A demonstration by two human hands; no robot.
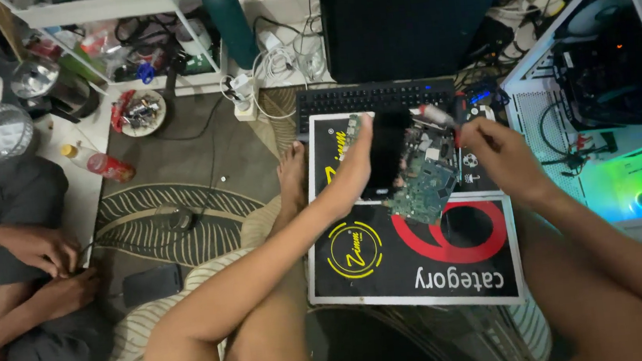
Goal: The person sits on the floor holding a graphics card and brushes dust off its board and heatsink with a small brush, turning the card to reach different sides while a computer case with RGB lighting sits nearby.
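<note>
Floor work area: left hand (pixel 357 161) grips the black part (pixel 389 154) on the circuit board (pixel 423 182); right hand (pixel 499 151) pinches the screwdriver (pixel 457 124). Keep the driver upright and the board steadied.

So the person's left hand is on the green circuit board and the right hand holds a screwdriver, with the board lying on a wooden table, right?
Not quite. In the head view the circuit board lies on a black signboard on the floor, not a wooden table. The left hand and the right hand with its screwdriver are as you said.

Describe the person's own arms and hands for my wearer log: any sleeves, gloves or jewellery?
Both forearms are bare with no sleeves reaching them. The left hand and right hand wear no gloves. No watch, bracelet or ring shows on either. Only a dark garment edge shows by the lower frame, near the left upper arm.
</note>
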